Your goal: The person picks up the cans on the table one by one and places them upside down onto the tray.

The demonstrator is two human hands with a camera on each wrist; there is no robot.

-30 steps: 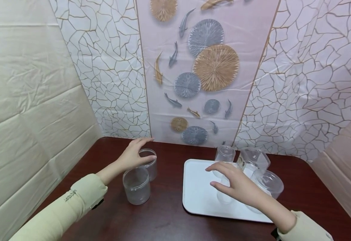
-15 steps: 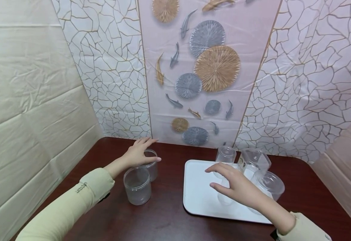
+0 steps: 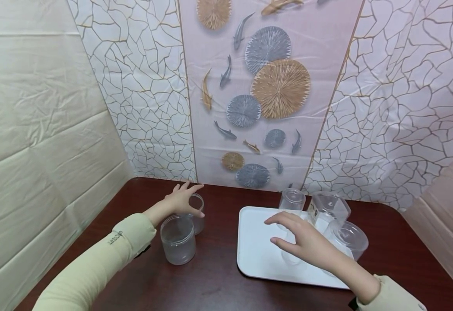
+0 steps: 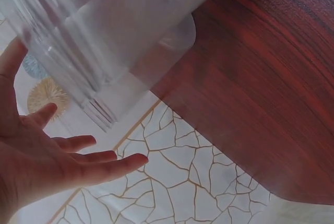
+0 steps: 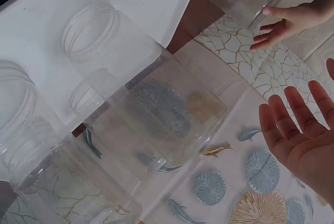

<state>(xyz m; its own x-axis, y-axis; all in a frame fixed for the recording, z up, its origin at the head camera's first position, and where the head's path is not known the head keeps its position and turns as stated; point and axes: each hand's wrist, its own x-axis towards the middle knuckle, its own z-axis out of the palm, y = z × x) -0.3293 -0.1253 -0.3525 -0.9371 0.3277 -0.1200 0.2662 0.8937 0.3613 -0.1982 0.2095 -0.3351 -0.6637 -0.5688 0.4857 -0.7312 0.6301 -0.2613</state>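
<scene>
My left hand point(image 3: 180, 201) is spread over the mouth of the farther clear plastic jar point(image 3: 197, 223) on the left, its thumb near the rim. Just in front stands a second clear jar point(image 3: 178, 248), mouth up. The left wrist view shows the left hand point(image 4: 57, 164) with fingers apart beside a threaded jar rim point(image 4: 96, 114). My right hand point(image 3: 304, 239), fingers relaxed and holding nothing, hovers over a white tray point(image 3: 254, 255). Beneath and around it clear jars point(image 5: 151, 85) stand upside down, partly hidden by the hand in the head view.
On the tray's far and right sides are a slim clear jar point(image 3: 293, 199), an angular container point(image 3: 329, 206) and a round one point(image 3: 350, 237). The dark red table point(image 3: 210, 285) meets a patterned cloth wall point(image 3: 152, 108) at the back.
My left hand has shifted right and slightly down over the farther jar, its thumb dropping toward the jar's right side. The right hand and the jars look unmoved.
</scene>
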